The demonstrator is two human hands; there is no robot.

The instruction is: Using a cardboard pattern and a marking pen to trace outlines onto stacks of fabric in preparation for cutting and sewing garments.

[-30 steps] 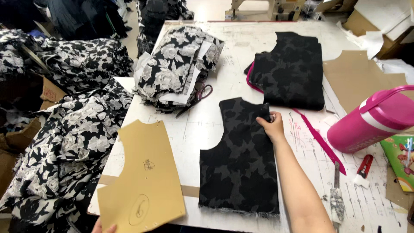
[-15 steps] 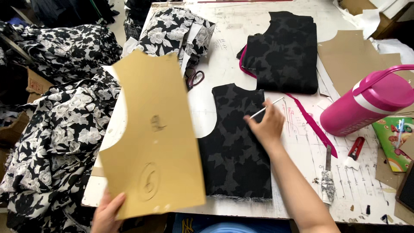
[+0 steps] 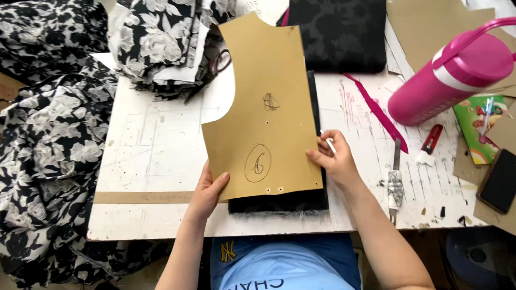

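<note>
White worktop (image 3: 156,156), scuffed and pencil-marked, carries the work; heaps of black-and-white floral cloth (image 3: 48,150) hang off its left side.

Nearest: left hand (image 3: 208,189) pinches the lower left corner of a tan card pattern (image 3: 263,113), thumb on top, fingers under. Right hand (image 3: 334,159) presses the pattern's right edge, fingers partly curled round a small white chalk stick (image 3: 328,144).

Pattern lies over a dark cloth piece (image 3: 279,203); only the cloth's frayed lower edge and a strip along the right side show. Judgement: card is light and stiff, likely to slide on cloth, best held flat at edges or corners. Cloth underneath looks soft and limp.

Right of the hands: a taped tool (image 3: 395,185) and a small red-and-white object (image 3: 430,145).

Further: pink bottle (image 3: 451,80) on its side, lid closed, contents not visible. More dark cloth (image 3: 344,32) and folded floral pieces (image 3: 156,43) at the far edge.
</note>
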